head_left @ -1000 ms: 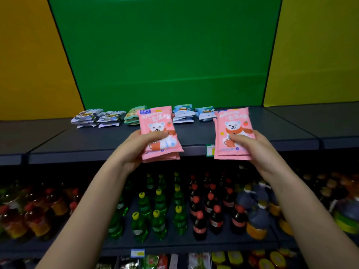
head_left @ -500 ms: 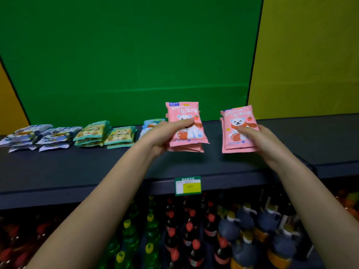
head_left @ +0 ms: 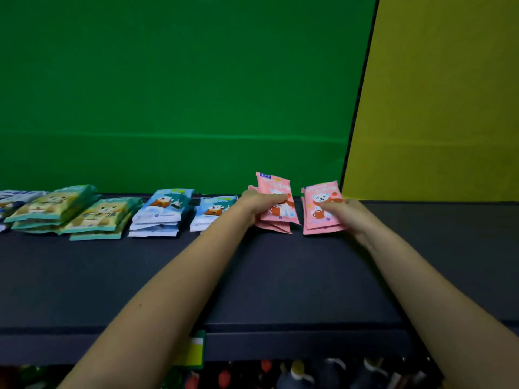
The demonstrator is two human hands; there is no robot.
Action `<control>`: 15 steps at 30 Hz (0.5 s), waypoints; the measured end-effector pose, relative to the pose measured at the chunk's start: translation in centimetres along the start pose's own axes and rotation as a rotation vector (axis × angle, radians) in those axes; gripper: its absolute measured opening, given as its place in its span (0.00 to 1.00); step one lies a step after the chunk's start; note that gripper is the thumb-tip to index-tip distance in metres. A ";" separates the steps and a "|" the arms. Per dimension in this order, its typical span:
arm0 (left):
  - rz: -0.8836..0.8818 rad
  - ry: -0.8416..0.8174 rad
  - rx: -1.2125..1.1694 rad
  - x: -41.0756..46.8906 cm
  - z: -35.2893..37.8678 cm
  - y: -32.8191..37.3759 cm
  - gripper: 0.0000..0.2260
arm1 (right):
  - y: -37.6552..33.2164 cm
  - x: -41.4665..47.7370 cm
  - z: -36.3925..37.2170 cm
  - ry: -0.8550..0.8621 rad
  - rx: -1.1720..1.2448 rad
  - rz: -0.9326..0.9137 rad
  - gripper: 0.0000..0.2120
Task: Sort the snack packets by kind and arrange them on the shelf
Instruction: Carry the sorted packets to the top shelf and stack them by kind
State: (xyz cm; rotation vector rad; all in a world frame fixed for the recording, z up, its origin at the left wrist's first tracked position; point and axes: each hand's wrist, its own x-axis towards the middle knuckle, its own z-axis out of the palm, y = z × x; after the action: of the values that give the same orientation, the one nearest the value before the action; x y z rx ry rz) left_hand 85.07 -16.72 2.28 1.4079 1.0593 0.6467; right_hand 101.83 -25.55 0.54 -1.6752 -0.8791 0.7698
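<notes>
Right now two small stacks of pink bear-print snack packets sit side by side at the back of the dark shelf (head_left: 280, 276), close to the seam where the green back panel (head_left: 182, 94) meets the yellow panel (head_left: 449, 94). The left pink stack (head_left: 273, 186) is in the grip of the left hand (head_left: 259, 204), thumb laid across the printed face and fingers tucked behind; it tilts with its top edge raised and its lower packets fanned out against the shelf. The right pink stack (head_left: 323, 223) lies just beside it, a narrow gap between them, grasped by the right hand (head_left: 351, 213) with the thumb over the front and the fingers hidden underneath. Both bare forearms reach forward from the lower corners, fully stretched over the shelf's front edge. To the left along the back run two stacks of blue bear packets (head_left: 163, 211) (head_left: 212, 211), the nearer one partly hidden behind the left wrist, then two stacks of green bear packets (head_left: 53, 206) (head_left: 101, 217), then pale packets (head_left: 16, 197) cut off by the frame edge. A green and yellow price tag (head_left: 193, 352) hangs on the shelf lip, and bottle caps (head_left: 297, 367) show blurred below.
</notes>
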 end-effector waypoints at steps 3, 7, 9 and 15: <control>0.075 0.083 0.141 1.0 0.2 -0.6 0.13 | 0.9 1.3 0.3 0.082 -0.245 0.002 0.19; 0.194 0.261 0.591 1.3 0.3 -0.8 0.22 | 0.7 1.5 0.4 0.214 -0.696 -0.061 0.26; 0.302 0.333 0.737 0.5 0.0 -0.3 0.23 | 0.2 0.8 0.6 0.247 -0.788 -0.134 0.27; 0.597 0.518 0.948 -6.0 -8.1 1.3 0.11 | -4.3 -4.5 3.0 0.194 -0.794 -0.464 0.16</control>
State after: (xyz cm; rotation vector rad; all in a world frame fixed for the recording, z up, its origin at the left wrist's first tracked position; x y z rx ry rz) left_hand 75.66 -18.15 5.91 2.5242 1.4510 1.0410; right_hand 96.23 -27.07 4.23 -2.0431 -1.4772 -0.0952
